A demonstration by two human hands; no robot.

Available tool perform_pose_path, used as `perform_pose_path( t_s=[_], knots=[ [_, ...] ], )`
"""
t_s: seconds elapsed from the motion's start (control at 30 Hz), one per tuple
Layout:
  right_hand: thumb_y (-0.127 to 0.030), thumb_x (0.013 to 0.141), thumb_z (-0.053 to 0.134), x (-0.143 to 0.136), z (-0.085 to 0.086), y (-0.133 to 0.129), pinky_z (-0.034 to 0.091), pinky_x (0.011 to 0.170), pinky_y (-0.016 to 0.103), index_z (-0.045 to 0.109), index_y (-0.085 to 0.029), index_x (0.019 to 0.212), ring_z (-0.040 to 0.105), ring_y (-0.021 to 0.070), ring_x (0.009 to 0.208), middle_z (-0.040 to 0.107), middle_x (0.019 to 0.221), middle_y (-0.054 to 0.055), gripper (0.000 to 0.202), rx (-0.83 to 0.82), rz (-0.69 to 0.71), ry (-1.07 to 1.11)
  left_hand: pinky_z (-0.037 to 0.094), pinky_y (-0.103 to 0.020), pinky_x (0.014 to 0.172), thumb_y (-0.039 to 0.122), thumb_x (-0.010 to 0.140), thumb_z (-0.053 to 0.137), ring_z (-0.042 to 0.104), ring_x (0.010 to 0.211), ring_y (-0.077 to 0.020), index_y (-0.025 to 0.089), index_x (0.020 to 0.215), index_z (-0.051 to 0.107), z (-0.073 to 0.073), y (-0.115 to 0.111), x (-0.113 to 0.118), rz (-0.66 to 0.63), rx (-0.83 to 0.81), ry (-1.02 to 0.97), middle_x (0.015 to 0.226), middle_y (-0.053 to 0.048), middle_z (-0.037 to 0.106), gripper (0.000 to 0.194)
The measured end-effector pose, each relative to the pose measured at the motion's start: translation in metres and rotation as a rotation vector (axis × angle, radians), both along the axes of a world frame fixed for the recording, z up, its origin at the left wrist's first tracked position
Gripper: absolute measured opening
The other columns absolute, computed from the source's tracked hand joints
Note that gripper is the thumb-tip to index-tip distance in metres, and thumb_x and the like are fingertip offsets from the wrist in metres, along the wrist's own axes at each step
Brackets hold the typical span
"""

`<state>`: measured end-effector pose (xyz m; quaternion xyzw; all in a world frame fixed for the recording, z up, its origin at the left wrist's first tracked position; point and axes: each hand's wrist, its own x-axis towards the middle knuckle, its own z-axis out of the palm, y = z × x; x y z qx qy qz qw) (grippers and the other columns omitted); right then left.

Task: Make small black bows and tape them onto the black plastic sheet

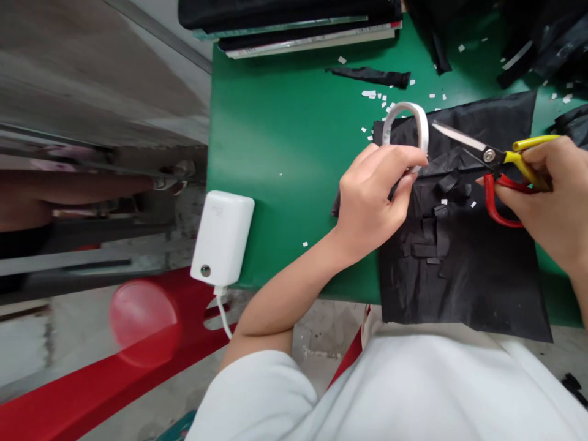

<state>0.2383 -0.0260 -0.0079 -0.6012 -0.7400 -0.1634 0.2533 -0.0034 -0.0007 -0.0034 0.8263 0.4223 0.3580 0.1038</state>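
Note:
My left hand (374,199) is closed on a roll of white tape (423,125), pinching its near edge between thumb and fingers. Scissors (489,155) with yellow and red handles are in my right hand (551,196); their blades are parted and point left toward the roll. Beneath both hands lies a black sheet of fabric or plastic (496,275), hanging a little over the table's front edge. Small black cut pieces (429,248) and a few white bits rest on this sheet.
On the green table (275,122) are a white power bank (225,236) with a cable, stacked books or folders (316,43), a black strip (370,76) and scattered white scraps. Black material (560,49) is heaped at the back right. A red plastic chair (92,373) stands at the left.

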Motion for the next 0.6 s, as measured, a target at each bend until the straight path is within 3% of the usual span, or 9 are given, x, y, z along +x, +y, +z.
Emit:
perform_pose_path(
  t_s=[0.13,0.23,0.33,0.43,0.6],
  knots=[
    [-0.034,0.071,0.069,0.002,-0.001,0.003,0.039,0.053,0.027,0.061,-0.019,0.091,0.07,0.0212,0.072,0.072,0.079,0.0,0.026,-0.097,-0.119,-0.025,0.048,-0.031,0.077,0.006,0.088,0.049,0.06,0.082,-0.0177,0.025,0.116,0.053,-0.004,0.005,-0.005,0.105,0.016,0.29,0.092,-0.001,0.068,0.033],
    [-0.033,0.076,0.065,0.002,0.0,0.004,0.052,0.071,0.033,0.063,-0.017,0.101,0.071,0.0259,0.091,0.074,0.101,0.007,0.03,-0.198,-0.102,0.038,0.048,-0.031,0.076,0.004,0.087,0.046,0.058,0.08,-0.0192,0.024,0.123,0.052,-0.012,0.009,-0.008,0.166,0.018,0.381,0.092,-0.003,0.067,0.042],
    [-0.031,0.077,0.066,0.003,0.0,0.005,0.054,0.083,0.038,0.065,-0.014,0.106,0.069,0.0288,0.099,0.072,0.111,0.013,0.034,-0.247,-0.097,0.083,0.048,-0.032,0.078,0.006,0.089,0.042,0.057,0.078,-0.0201,0.022,0.123,0.052,-0.02,0.011,-0.01,0.156,0.044,0.34,0.089,-0.005,0.065,0.04],
    [-0.03,0.076,0.069,0.003,0.0,0.005,0.055,0.08,0.04,0.067,-0.014,0.11,0.068,0.0291,0.096,0.07,0.11,0.015,0.038,-0.285,-0.137,0.074,0.048,-0.033,0.078,0.008,0.089,0.041,0.057,0.08,-0.0215,0.019,0.123,0.053,-0.022,0.012,-0.012,0.132,0.055,0.34,0.089,-0.007,0.063,0.037],
    [-0.034,0.075,0.069,0.003,0.001,0.003,0.054,0.073,0.04,0.068,-0.014,0.112,0.067,0.0291,0.091,0.067,0.11,0.017,0.042,-0.323,-0.169,0.025,0.046,-0.04,0.096,0.018,0.095,0.045,0.059,0.104,-0.0248,0.019,0.112,0.056,-0.016,0.01,-0.009,0.07,-0.046,0.132,0.107,-0.01,0.059,0.021]
  ],
)
